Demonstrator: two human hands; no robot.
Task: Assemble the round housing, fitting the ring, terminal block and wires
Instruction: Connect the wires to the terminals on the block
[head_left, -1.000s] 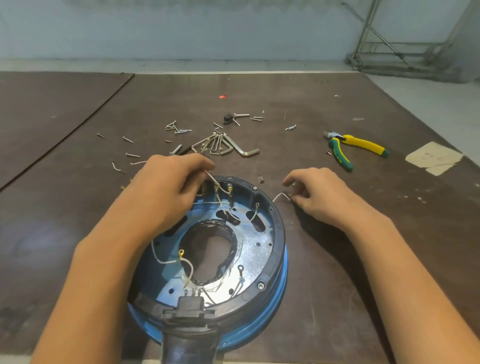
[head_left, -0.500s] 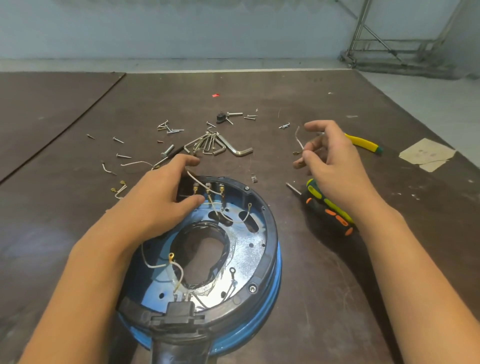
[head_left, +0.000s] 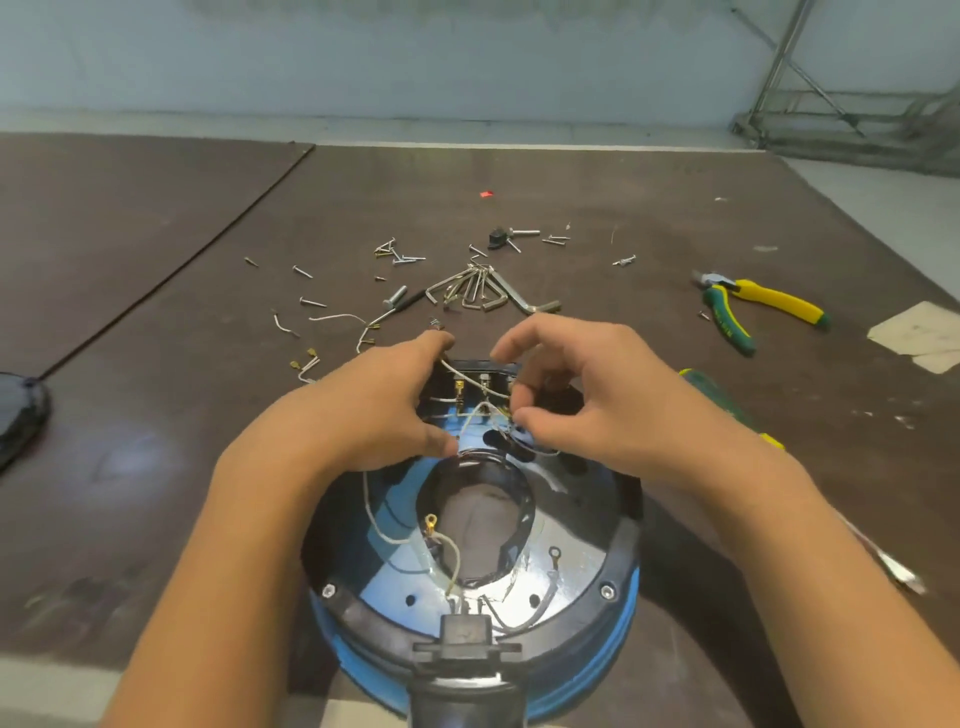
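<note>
Right hand (head_left: 597, 400): thumb and forefinger pinch the end of a white wire (head_left: 483, 404), apparently at the terminal block (head_left: 470, 387); the contact is blurred. Left hand (head_left: 384, 405): fingers curled, pinching a second wire (head_left: 464, 373) at the block's far left. Housing (head_left: 587, 680): blue shell, black ring (head_left: 618, 566), shiny plate, oval hole; near centre of the table (head_left: 156, 415). Pliers (head_left: 763, 301) lie far right.

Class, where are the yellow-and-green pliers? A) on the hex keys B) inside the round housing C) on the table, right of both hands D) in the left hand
C: the pliers lie untouched on the table, right of the right hand; it and the left hand each pinch a wire at the housing.
</note>
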